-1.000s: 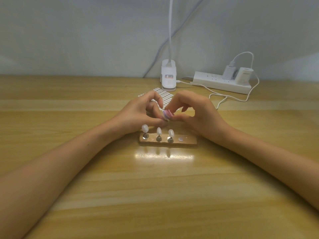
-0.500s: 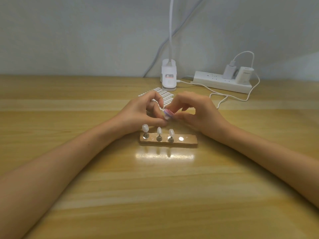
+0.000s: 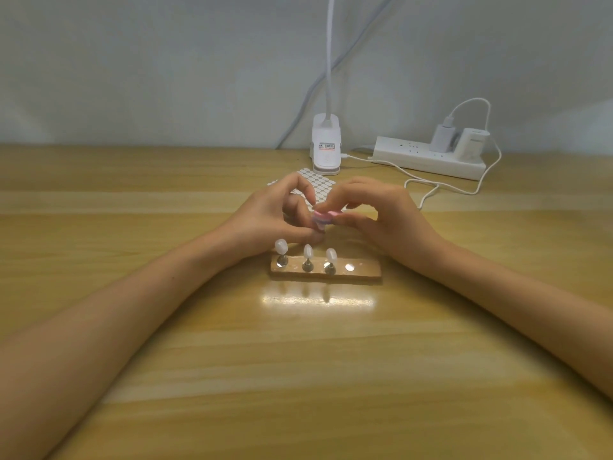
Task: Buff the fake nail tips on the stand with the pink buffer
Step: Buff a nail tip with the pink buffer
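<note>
- The right hand [image 3: 388, 220] is pinching the pink buffer [image 3: 323, 218] between thumb and curled fingers [image 3: 336, 196], just behind the stand [image 3: 361, 273].
- The left hand [image 3: 265, 220] is curling tightly against the buffer's end; whether it is gripping anything cannot be told.
- Three nail tips [image 3: 308, 251] are standing upright on the stand.
- The wooden worktop [image 3: 298, 376] is carrying a sticker sheet [image 3: 315, 181], lamp base [image 3: 326, 149] and power strip [image 3: 428, 159] before a pale wall [image 3: 166, 68].
</note>
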